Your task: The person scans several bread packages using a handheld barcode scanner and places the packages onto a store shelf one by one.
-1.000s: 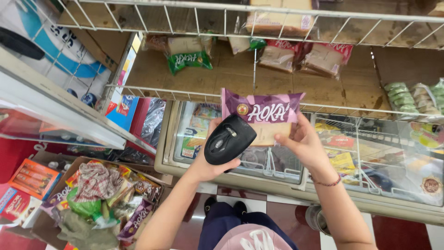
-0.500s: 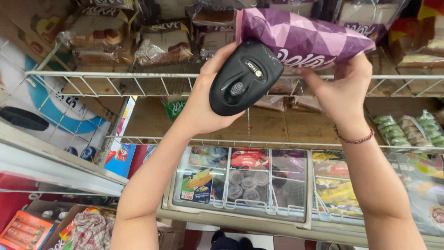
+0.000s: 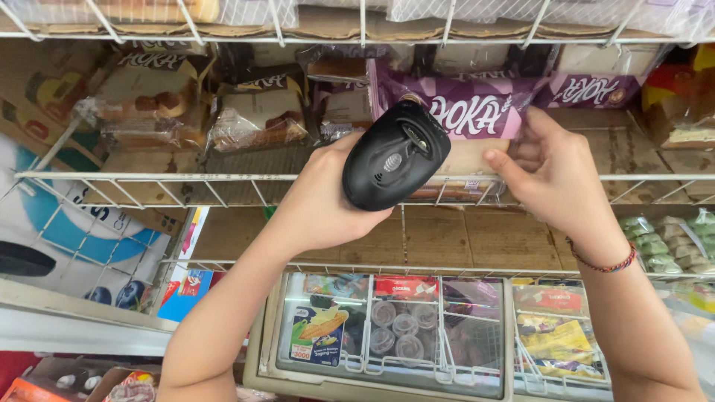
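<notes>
My left hand [image 3: 320, 201] grips a black handheld barcode scanner [image 3: 395, 156], raised in front of a white wire shelf [image 3: 186, 179]. My right hand [image 3: 555, 175], a beaded bracelet on its wrist, holds a purple-wrapped bread packet [image 3: 465, 115] and sets it on that shelf, just right of the scanner. A second purple packet [image 3: 588, 91] lies behind, to the right. Brown and clear wrapped breads [image 3: 257, 119] fill the shelf's left part.
A glass-topped chest freezer [image 3: 387, 327] with ice cream cups and packets stands below. Green-wrapped snacks [image 3: 655, 238] sit on a lower shelf at right. Another wire shelf [image 3: 357, 22] runs overhead. A box of assorted snacks [image 3: 126, 387] shows at bottom left.
Both hands rose from above the freezer up to the shelf. The purple packet went from being held in the air beside the scanner to resting on the shelf among other breads.
</notes>
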